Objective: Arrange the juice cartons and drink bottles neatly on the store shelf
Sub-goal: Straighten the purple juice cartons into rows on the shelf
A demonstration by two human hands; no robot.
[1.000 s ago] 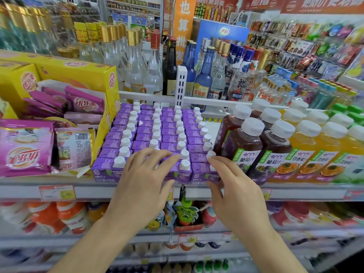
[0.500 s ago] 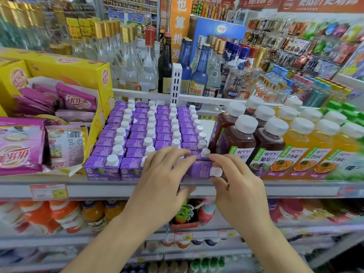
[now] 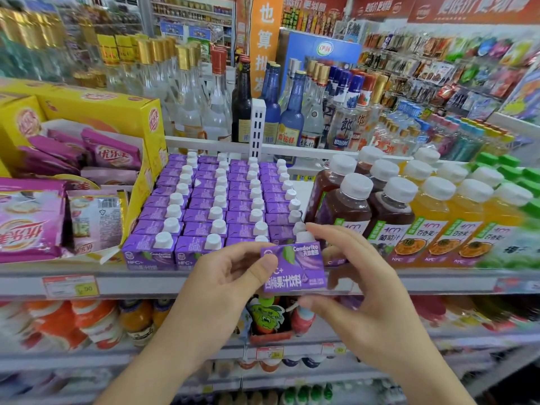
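While both hands (image 3: 230, 276) pinch it, carton (image 3: 293, 267) tilts (slightly).

We note that one small purple juice carton with a white cap (image 3: 293, 267) is now off the front of the shelf rows, held in front of the shelf edge with its printed face toward us. Our left hand (image 3: 225, 283) now pinches its left side; earlier it lay flat over the cartons. Our right hand (image 3: 359, 280) curls around its right side.
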